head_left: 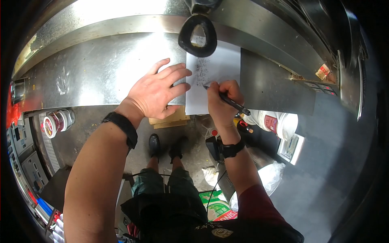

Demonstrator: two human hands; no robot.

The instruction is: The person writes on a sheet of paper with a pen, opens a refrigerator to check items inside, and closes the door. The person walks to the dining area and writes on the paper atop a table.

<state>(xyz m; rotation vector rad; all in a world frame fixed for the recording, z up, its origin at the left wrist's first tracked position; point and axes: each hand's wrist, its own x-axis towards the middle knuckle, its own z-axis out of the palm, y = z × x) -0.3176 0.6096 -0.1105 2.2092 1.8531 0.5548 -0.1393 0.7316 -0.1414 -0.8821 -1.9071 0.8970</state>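
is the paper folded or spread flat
Spread flat: the paper lies against the steel surface, left hand pressing its edge, right hand writing with a pen.

White sheet of paper (216, 77) lies flat against a brushed steel surface (101, 69), upper edge under a black ring-shaped object (197, 35). Dark handwriting runs in short lines down its left half; too small to read. Black pen (229, 100) is tilted, tip touching the paper near mid-sheet, barrel pointing down-right away from the writing.
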